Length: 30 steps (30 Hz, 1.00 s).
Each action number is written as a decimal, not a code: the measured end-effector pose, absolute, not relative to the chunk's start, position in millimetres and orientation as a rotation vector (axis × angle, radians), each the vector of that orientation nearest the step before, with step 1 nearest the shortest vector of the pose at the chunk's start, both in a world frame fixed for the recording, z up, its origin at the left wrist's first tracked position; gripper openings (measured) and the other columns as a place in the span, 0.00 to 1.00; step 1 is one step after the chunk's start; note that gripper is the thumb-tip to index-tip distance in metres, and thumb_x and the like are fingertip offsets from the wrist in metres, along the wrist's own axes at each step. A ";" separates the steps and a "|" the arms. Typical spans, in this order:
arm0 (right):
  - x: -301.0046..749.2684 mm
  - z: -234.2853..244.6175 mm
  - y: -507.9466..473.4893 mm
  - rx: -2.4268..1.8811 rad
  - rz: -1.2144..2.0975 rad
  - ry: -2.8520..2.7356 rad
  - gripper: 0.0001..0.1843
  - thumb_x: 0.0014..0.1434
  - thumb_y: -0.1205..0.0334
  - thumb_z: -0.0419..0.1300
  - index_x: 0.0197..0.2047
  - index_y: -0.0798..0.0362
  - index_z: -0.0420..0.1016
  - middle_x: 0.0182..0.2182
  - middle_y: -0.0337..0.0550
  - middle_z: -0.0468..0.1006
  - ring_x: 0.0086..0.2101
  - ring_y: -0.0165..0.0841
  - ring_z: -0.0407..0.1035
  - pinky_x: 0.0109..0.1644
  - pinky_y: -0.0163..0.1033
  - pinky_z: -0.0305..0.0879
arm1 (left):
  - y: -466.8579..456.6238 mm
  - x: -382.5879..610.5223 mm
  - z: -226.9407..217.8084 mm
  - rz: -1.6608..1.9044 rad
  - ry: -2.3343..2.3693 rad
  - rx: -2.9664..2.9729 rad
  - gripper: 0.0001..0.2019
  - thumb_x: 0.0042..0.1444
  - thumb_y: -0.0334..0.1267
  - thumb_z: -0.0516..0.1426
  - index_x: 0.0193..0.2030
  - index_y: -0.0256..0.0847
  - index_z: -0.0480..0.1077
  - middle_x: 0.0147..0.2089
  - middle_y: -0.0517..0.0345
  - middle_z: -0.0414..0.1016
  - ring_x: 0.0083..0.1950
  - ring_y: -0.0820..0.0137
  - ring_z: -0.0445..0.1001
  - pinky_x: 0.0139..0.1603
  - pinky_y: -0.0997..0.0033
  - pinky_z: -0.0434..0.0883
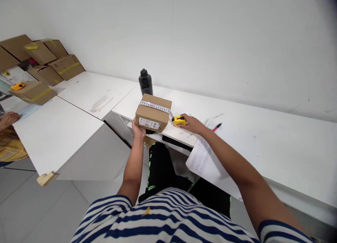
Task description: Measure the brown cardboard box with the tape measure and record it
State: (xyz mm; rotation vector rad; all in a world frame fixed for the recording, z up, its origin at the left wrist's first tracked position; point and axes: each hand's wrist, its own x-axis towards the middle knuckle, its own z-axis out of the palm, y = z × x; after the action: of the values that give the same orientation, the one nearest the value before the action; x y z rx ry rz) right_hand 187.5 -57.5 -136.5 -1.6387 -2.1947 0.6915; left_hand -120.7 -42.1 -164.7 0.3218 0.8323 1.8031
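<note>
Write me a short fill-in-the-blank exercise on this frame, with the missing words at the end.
1. The right hand grips a yellow ____.
2. The cardboard box is held by the ____.
3. The extended blade lies across the ____ of the box.
4. Beyond the box stands a dark ____.

Missing words: tape measure; left hand; top; bottle.

The box (151,114) has a bottle (145,82) behind it and the tape measure (179,121) to its right. Farther right, papers (201,157) and a pen (217,127) lie on the table (252,152).
</note>
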 end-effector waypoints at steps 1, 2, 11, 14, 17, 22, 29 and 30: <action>183.2 -137.1 -57.4 -1.623 0.699 -2.195 0.27 0.60 0.46 0.63 0.59 0.46 0.66 0.50 0.52 0.82 0.45 0.47 0.76 0.43 0.45 0.68 | -44.5 -120.5 -170.8 1.782 0.826 0.300 0.12 0.58 0.44 0.54 0.39 0.39 0.74 0.33 0.57 0.81 0.40 0.66 0.80 0.47 0.67 0.73; 179.0 -137.8 -57.3 -1.611 0.703 -2.193 0.27 0.60 0.46 0.63 0.59 0.46 0.66 0.50 0.52 0.82 0.45 0.47 0.77 0.43 0.45 0.68 | -46.6 -120.4 -176.1 1.779 0.819 0.286 0.13 0.59 0.44 0.53 0.39 0.39 0.75 0.34 0.56 0.82 0.42 0.65 0.81 0.48 0.67 0.73; 149.2 -149.0 -61.9 -1.619 0.703 -2.169 0.26 0.61 0.43 0.62 0.56 0.45 0.65 0.46 0.50 0.83 0.41 0.47 0.77 0.39 0.44 0.67 | -59.0 -122.5 -194.9 1.782 0.815 0.257 0.14 0.60 0.45 0.54 0.43 0.40 0.76 0.41 0.54 0.85 0.50 0.63 0.82 0.52 0.65 0.76; 144.4 -150.3 -64.3 -1.612 0.718 -2.170 0.25 0.61 0.43 0.62 0.56 0.46 0.64 0.46 0.51 0.83 0.42 0.47 0.77 0.40 0.44 0.67 | -66.1 -122.2 -196.9 1.795 0.813 0.231 0.14 0.61 0.43 0.54 0.44 0.39 0.76 0.42 0.53 0.85 0.52 0.63 0.82 0.54 0.65 0.75; 144.1 -149.5 -64.9 -1.621 0.736 -2.167 0.25 0.61 0.43 0.61 0.56 0.46 0.63 0.47 0.51 0.82 0.42 0.47 0.77 0.39 0.44 0.66 | -72.2 -124.0 -197.1 1.786 0.810 0.221 0.12 0.61 0.41 0.54 0.45 0.39 0.76 0.41 0.54 0.85 0.51 0.64 0.82 0.53 0.66 0.75; 145.2 -148.4 -65.0 -1.600 0.775 -2.153 0.26 0.61 0.42 0.61 0.56 0.47 0.62 0.48 0.52 0.82 0.43 0.48 0.76 0.41 0.44 0.66 | -80.9 -131.4 -196.8 1.693 0.887 0.264 0.14 0.61 0.43 0.57 0.49 0.40 0.74 0.41 0.55 0.84 0.43 0.65 0.83 0.48 0.66 0.75; 144.2 -148.0 -67.2 -1.594 0.780 -2.126 0.25 0.61 0.44 0.61 0.54 0.47 0.63 0.47 0.50 0.82 0.42 0.46 0.77 0.38 0.42 0.66 | -90.1 -135.1 -193.8 1.680 1.044 0.344 0.16 0.62 0.49 0.58 0.49 0.40 0.74 0.36 0.58 0.83 0.33 0.69 0.79 0.37 0.72 0.72; 143.9 -148.1 -67.5 -1.591 0.776 -2.123 0.25 0.61 0.44 0.62 0.54 0.47 0.63 0.47 0.49 0.82 0.42 0.45 0.77 0.38 0.42 0.66 | -91.0 -134.7 -192.4 1.676 1.052 0.359 0.16 0.62 0.49 0.57 0.49 0.40 0.74 0.36 0.58 0.82 0.33 0.70 0.79 0.37 0.72 0.72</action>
State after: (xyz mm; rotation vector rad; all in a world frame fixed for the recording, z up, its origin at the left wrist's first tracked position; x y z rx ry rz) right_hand 143.9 -67.5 -148.1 -1.5908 -2.1228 0.7756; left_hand -134.7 -91.0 -192.4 0.3588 1.0524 1.6763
